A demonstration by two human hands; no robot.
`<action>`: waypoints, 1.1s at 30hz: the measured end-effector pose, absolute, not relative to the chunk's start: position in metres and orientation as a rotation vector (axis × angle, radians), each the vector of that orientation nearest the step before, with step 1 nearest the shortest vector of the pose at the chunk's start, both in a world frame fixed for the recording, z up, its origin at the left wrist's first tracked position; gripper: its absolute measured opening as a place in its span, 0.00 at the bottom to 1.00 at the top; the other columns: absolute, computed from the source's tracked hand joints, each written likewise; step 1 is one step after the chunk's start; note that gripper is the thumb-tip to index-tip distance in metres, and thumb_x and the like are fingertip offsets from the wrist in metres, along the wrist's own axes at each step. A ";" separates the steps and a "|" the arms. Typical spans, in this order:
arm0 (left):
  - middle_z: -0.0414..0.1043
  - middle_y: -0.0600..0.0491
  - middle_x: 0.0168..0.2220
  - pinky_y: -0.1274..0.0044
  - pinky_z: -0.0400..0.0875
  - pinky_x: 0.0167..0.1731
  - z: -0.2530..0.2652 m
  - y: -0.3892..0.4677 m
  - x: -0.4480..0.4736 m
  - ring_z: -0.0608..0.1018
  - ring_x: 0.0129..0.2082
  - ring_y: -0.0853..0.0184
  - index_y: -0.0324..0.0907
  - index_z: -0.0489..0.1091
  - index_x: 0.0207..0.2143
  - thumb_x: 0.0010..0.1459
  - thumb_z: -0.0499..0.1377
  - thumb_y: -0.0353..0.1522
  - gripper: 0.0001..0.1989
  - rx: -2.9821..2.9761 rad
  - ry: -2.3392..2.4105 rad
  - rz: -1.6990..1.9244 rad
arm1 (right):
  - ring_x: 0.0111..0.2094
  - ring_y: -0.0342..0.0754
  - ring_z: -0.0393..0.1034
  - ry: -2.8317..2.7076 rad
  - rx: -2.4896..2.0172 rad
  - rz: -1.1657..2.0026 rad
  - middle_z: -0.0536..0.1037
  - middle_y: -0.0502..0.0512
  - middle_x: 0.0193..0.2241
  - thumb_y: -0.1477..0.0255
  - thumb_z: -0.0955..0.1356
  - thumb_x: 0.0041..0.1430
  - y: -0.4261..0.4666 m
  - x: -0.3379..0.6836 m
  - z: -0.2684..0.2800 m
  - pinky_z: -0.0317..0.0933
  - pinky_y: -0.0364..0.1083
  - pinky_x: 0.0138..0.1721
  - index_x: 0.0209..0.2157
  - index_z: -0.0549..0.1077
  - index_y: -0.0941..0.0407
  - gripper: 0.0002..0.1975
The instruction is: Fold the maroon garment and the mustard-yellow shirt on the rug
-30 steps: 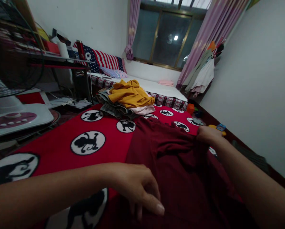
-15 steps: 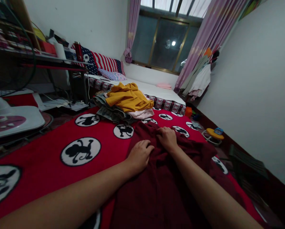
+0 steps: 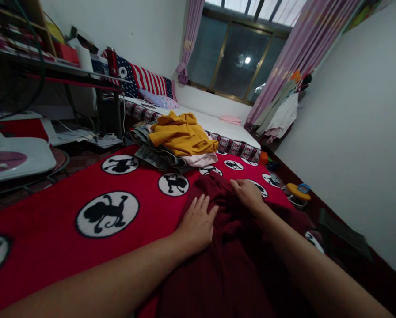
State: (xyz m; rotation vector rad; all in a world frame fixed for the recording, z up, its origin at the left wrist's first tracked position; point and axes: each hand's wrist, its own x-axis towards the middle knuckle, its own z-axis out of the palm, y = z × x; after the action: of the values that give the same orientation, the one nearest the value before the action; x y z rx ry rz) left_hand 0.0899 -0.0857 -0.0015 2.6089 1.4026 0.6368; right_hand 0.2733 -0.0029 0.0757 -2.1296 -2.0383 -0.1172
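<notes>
A maroon garment [image 3: 224, 265] lies spread over a red blanket [image 3: 151, 212] with black monkey figures in white circles; its exact kind cannot be made out. Flat on the garment's left part rests my left hand [image 3: 198, 223], fingers extended and slightly apart. My right hand [image 3: 249, 193] is closed on the cloth near the garment's far end, where the fabric bunches into folds. Beyond both hands sits a pile of clothes, with a mustard-yellow garment [image 3: 184, 134] on top, a pale pink piece [image 3: 201, 159] and grey-green ones [image 3: 158, 154] beneath.
A bed with a white sheet [image 3: 198, 117] stands under the window. To the left are a cluttered desk [image 3: 85, 77] and a white appliance [image 3: 22, 154]. A yellow stool [image 3: 297, 191] and a dark folding chair [image 3: 345, 234] stand along the right wall.
My right hand has moved right and gripped the cloth, pulling folds into it. My left hand's fingers have straightened and flattened on the garment. The view has shifted slightly.
</notes>
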 end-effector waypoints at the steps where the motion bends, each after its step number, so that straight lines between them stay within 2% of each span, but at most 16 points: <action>1: 0.52 0.36 0.66 0.57 0.49 0.64 0.000 -0.086 0.090 0.53 0.67 0.47 0.39 0.62 0.62 0.61 0.51 0.30 0.26 2.606 1.396 0.632 | 0.38 0.52 0.74 -1.995 -2.091 -0.129 0.80 0.58 0.33 0.62 0.59 0.64 0.006 0.271 0.077 0.55 0.45 0.33 0.33 0.77 0.55 0.18; 3: 0.52 0.35 0.66 0.57 0.48 0.64 0.002 -0.087 0.089 0.52 0.67 0.47 0.39 0.63 0.61 0.61 0.51 0.30 0.26 2.597 1.387 0.615 | 0.41 0.52 0.74 -1.964 -2.038 -0.100 0.80 0.56 0.37 0.62 0.65 0.60 0.024 0.264 0.075 0.57 0.44 0.35 0.42 0.76 0.53 0.13; 5: 0.50 0.35 0.67 0.56 0.48 0.65 0.002 -0.087 0.088 0.51 0.67 0.46 0.39 0.62 0.62 0.61 0.51 0.30 0.26 2.589 1.380 0.601 | 0.45 0.53 0.73 -1.972 -2.037 -0.040 0.79 0.58 0.43 0.62 0.71 0.54 0.041 0.256 0.068 0.60 0.44 0.38 0.51 0.71 0.53 0.24; 7: 0.48 0.36 0.68 0.56 0.47 0.65 0.002 -0.088 0.088 0.49 0.68 0.47 0.39 0.60 0.63 0.60 0.51 0.30 0.27 2.582 1.373 0.613 | 0.48 0.55 0.72 -2.000 -2.060 0.011 0.76 0.62 0.49 0.60 0.74 0.48 0.057 0.248 0.062 0.62 0.45 0.40 0.56 0.67 0.56 0.35; 9: 0.44 0.37 0.69 0.56 0.47 0.65 0.001 -0.088 0.089 0.46 0.69 0.48 0.41 0.57 0.65 0.60 0.52 0.28 0.30 2.576 1.370 0.656 | 0.45 0.55 0.73 -2.029 -2.088 0.081 0.78 0.62 0.46 0.61 0.76 0.44 0.068 0.242 0.059 0.63 0.45 0.38 0.51 0.72 0.56 0.32; 11: 0.39 0.38 0.70 0.56 0.45 0.65 0.001 -0.088 0.090 0.42 0.69 0.49 0.42 0.52 0.67 0.59 0.52 0.27 0.33 2.569 1.369 0.693 | 0.38 0.52 0.75 -2.050 -2.093 0.146 0.80 0.57 0.37 0.63 0.75 0.46 0.077 0.239 0.062 0.62 0.44 0.34 0.40 0.78 0.56 0.19; 13: 0.36 0.39 0.70 0.55 0.44 0.65 0.002 -0.089 0.090 0.40 0.69 0.49 0.44 0.49 0.68 0.57 0.53 0.26 0.36 2.566 1.348 0.693 | 0.35 0.50 0.75 -2.045 -2.063 0.123 0.80 0.55 0.32 0.63 0.73 0.49 0.082 0.238 0.066 0.61 0.42 0.32 0.34 0.79 0.55 0.12; 16: 0.33 0.40 0.71 0.56 0.45 0.65 0.000 -0.088 0.091 0.39 0.69 0.49 0.45 0.46 0.68 0.57 0.54 0.26 0.37 2.567 1.282 0.648 | 0.39 0.51 0.74 -1.958 -1.978 0.000 0.80 0.56 0.34 0.63 0.72 0.51 0.086 0.237 0.062 0.61 0.43 0.34 0.34 0.78 0.56 0.11; 19: 0.36 0.40 0.70 0.57 0.47 0.65 -0.003 -0.087 0.091 0.41 0.69 0.48 0.44 0.47 0.68 0.58 0.53 0.27 0.36 2.582 1.222 0.607 | 0.40 0.51 0.74 -1.889 -1.952 -0.017 0.80 0.55 0.36 0.66 0.72 0.52 0.086 0.237 0.047 0.62 0.43 0.36 0.37 0.77 0.55 0.11; 22: 0.40 0.40 0.70 0.57 0.48 0.65 -0.006 -0.086 0.091 0.43 0.69 0.48 0.43 0.51 0.67 0.58 0.53 0.29 0.34 2.602 1.195 0.605 | 0.43 0.51 0.73 -1.839 -1.963 -0.050 0.77 0.59 0.43 0.66 0.74 0.50 0.081 0.234 0.041 0.63 0.44 0.39 0.44 0.73 0.56 0.19; 24: 0.41 0.40 0.70 0.57 0.48 0.65 -0.008 -0.085 0.091 0.43 0.69 0.47 0.43 0.53 0.66 0.59 0.53 0.30 0.32 2.613 1.192 0.620 | 0.44 0.52 0.72 -1.772 -1.937 -0.151 0.74 0.62 0.48 0.63 0.72 0.52 0.074 0.230 0.048 0.63 0.45 0.41 0.47 0.72 0.57 0.21; 26: 0.42 0.40 0.70 0.57 0.48 0.64 -0.009 -0.085 0.091 0.44 0.69 0.47 0.42 0.54 0.66 0.60 0.53 0.31 0.31 2.624 1.192 0.636 | 0.43 0.53 0.72 -1.774 -1.926 -0.192 0.76 0.61 0.44 0.57 0.66 0.60 0.066 0.224 0.059 0.63 0.47 0.40 0.43 0.73 0.56 0.18; 27: 0.42 0.40 0.70 0.58 0.49 0.64 -0.009 -0.086 0.091 0.44 0.69 0.47 0.42 0.54 0.66 0.60 0.53 0.30 0.31 2.631 1.190 0.645 | 0.41 0.53 0.73 -1.838 -1.936 -0.143 0.77 0.59 0.40 0.53 0.62 0.62 0.061 0.221 0.064 0.62 0.47 0.39 0.39 0.75 0.55 0.21; 29: 0.40 0.40 0.70 0.58 0.51 0.64 -0.008 -0.087 0.092 0.45 0.69 0.47 0.43 0.53 0.66 0.60 0.53 0.30 0.31 2.643 1.193 0.670 | 0.36 0.52 0.73 -2.078 -1.945 0.059 0.78 0.56 0.31 0.48 0.62 0.59 0.054 0.214 0.070 0.61 0.46 0.36 0.33 0.76 0.54 0.24; 31: 0.38 0.41 0.70 0.59 0.51 0.64 -0.005 -0.088 0.092 0.46 0.69 0.49 0.44 0.51 0.66 0.60 0.53 0.28 0.32 2.656 1.223 0.710 | 0.32 0.49 0.72 -2.275 -1.913 0.240 0.78 0.53 0.28 0.52 0.69 0.53 0.052 0.210 0.072 0.59 0.44 0.33 0.31 0.77 0.54 0.19; 33: 0.37 0.41 0.70 0.59 0.50 0.65 0.000 -0.089 0.092 0.46 0.69 0.50 0.42 0.51 0.67 0.60 0.53 0.28 0.33 2.660 1.303 0.757 | 0.31 0.46 0.71 -2.265 -1.855 0.248 0.78 0.51 0.27 0.59 0.71 0.52 0.055 0.208 0.070 0.58 0.42 0.31 0.31 0.78 0.55 0.13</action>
State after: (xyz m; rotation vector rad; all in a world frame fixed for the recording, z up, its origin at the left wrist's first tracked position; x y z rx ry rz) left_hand 0.0922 -0.0893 -0.0004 2.6598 1.3032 0.7573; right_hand 0.2084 0.0552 0.0700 -1.8551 -2.2650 0.2483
